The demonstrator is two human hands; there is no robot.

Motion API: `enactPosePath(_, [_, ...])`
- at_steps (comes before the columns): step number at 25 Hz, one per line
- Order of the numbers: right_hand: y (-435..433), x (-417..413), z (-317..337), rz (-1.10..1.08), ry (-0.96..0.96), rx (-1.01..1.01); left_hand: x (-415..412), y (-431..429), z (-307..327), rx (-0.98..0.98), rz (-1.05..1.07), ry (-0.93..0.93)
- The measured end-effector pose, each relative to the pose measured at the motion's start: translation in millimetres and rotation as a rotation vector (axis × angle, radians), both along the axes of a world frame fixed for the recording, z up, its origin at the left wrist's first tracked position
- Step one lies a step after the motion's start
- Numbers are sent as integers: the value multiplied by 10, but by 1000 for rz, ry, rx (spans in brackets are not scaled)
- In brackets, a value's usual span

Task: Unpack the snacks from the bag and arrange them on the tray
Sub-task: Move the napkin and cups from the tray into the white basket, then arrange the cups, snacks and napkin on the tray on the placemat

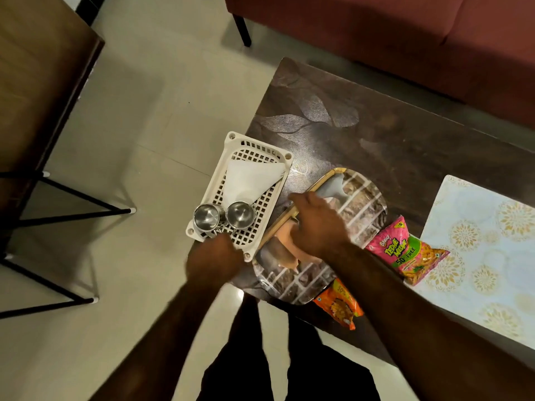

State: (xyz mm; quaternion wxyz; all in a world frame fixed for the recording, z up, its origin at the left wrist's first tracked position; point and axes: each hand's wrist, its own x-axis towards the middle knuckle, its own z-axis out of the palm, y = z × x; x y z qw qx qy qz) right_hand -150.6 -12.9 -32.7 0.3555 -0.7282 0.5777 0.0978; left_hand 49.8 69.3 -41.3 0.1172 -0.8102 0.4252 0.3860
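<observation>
The room is dimly and warmly lit, the pale floor (139, 117) brightest at the top left, while the dark table (390, 140) gives back only a dull sheen along its far edge and a small glare spot shows on the floor just off its near edge. The left hand (214, 259) is smeared by motion blur, the right hand (315, 224) is softer than the crisp white basket (220, 180) at the table's left edge, and the two steel cups (223, 217) carry small highlights. Wide-angle distortion bends straight lines toward the edges of the view, and thin stand legs (72, 195) cast faint double shadows on the floor.
</observation>
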Motion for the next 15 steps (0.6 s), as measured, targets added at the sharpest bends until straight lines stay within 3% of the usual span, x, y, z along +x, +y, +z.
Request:
enactPosePath(2, [17, 392, 8, 81, -130, 17, 251, -169, 106, -289, -145, -270])
enactPosePath(4, [46, 695, -86, 143, -132, -9, 456, -284, 79, -239, -267, -306])
enactPosePath(8, [188, 956, -309, 164, -20, -20, 611, -330, -159, -31, -362, -227])
enactPosePath(11, [242, 996, -461, 113, -23, -48, 621, -306, -318, -112, -315, -152])
enactPosePath(15, [240, 840, -457, -14, -164, -143, 669, -386, -277, -204, -243, -36])
